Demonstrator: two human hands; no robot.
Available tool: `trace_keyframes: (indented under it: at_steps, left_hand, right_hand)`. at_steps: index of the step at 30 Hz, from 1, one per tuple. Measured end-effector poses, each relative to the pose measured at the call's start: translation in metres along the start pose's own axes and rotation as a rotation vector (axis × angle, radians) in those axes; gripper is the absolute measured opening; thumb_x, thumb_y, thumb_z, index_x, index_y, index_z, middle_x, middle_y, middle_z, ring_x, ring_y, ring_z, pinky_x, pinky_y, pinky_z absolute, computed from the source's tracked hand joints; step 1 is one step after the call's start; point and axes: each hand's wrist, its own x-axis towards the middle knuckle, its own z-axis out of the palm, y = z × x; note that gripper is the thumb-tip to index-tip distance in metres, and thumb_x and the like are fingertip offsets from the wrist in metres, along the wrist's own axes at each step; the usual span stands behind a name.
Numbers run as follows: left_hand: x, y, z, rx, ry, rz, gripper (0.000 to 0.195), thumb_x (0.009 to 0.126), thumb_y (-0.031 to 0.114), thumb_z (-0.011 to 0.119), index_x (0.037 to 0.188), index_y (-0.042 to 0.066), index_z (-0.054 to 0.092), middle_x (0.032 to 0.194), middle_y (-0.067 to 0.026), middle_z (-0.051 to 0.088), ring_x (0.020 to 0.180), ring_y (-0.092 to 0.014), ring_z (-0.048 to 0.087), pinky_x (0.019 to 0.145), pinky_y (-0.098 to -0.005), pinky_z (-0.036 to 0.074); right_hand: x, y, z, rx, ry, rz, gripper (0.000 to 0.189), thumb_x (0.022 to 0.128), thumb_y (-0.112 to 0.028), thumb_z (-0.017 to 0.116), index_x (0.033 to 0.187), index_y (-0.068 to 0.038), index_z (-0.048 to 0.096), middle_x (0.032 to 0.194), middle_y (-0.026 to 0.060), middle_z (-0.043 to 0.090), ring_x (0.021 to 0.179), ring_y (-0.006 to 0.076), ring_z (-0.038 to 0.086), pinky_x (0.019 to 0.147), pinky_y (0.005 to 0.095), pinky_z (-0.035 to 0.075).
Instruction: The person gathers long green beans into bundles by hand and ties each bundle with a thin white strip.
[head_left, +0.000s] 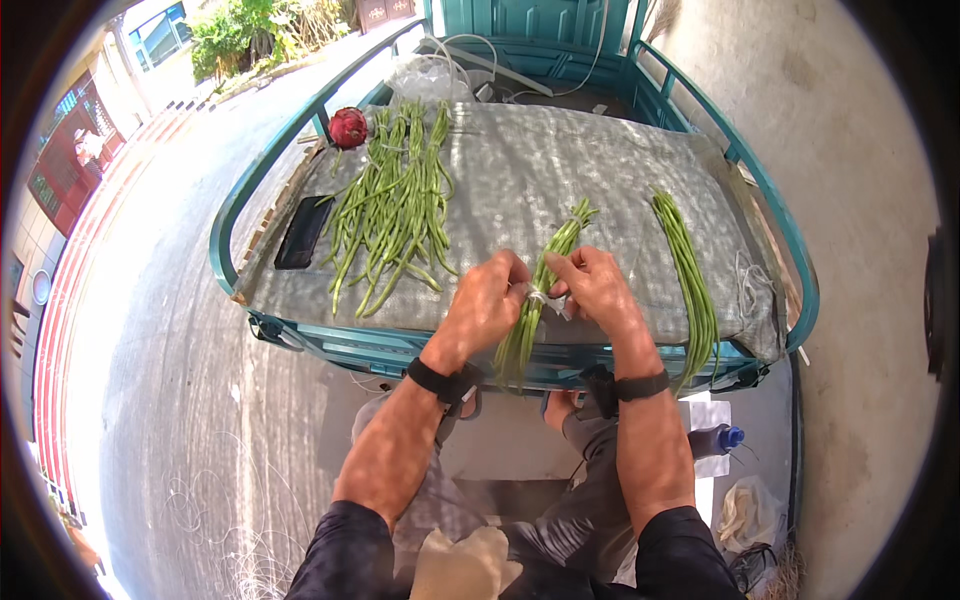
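A bundle of long green beans lies near the front edge of a cloth-covered cart bed, its lower ends over the edge. A whitish tie goes around its middle. My left hand is at the tie's left side, fingers pinched together, the fingertips partly hidden. From the right, my right hand touches the bundle with thumb and fingers, beside the tie's loose end. Farther right lies a second bunch of long beans. Several tied bunches of beans lie together at the back left.
A red onion-like ball and a black phone lie along the left side. Teal cart rails curve around both sides. Clear plastic sits behind the cloth. White string lies at the right edge. A blue-capped bottle is lower right.
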Motion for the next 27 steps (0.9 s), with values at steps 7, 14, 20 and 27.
trace_keyframes:
  at_steps: [7,14,20,27]
  left_hand:
    - [-0.008,0.008,0.004,-0.084,-0.025,0.002,0.016,0.088,0.007,0.063,0.100,-0.003,0.067,0.092,-0.0223,0.073,0.085,-0.037,0.071,0.078,-0.0442,0.055]
    - [-0.007,0.018,0.009,-0.135,-0.060,0.011,0.020,0.090,0.006,0.063,0.108,-0.002,0.064,0.095,-0.0209,0.072,0.093,-0.033,0.073,0.083,-0.0417,0.056]
    - [-0.008,0.018,0.008,-0.386,-0.011,-0.140,0.046,0.099,0.021,0.068,0.134,-0.002,0.049,0.121,-0.0196,0.067,0.106,-0.030,0.071,0.093,-0.0423,0.057]
    - [-0.018,0.034,-0.002,-0.818,-0.022,-0.011,0.059,0.112,0.036,0.052,0.151,-0.004,0.035,0.136,-0.0173,0.057,0.122,-0.020,0.059,0.099,-0.0389,0.052]
  right_hand:
    - [0.006,-0.010,0.024,-0.407,0.288,-0.043,0.071,0.078,-0.044,0.089,0.113,0.008,0.055,0.094,0.0259,0.072,0.083,0.0371,0.074,0.074,0.0438,0.059]
    - [0.034,0.036,0.010,-0.180,0.295,0.009,0.079,0.076,-0.026,0.089,0.132,0.010,0.046,0.100,0.0210,0.072,0.087,0.0318,0.073,0.074,0.0409,0.059]
    - [0.004,0.000,0.020,0.362,0.185,-0.212,0.068,0.086,-0.010,0.081,0.140,0.007,0.045,0.098,0.0089,0.067,0.075,0.0102,0.065,0.053,0.0231,0.049]
    - [-0.012,-0.019,0.024,0.250,0.148,-0.642,0.067,0.086,0.000,0.081,0.143,-0.003,0.046,0.103,0.0051,0.065,0.076,0.0082,0.061,0.064,0.0254,0.051]
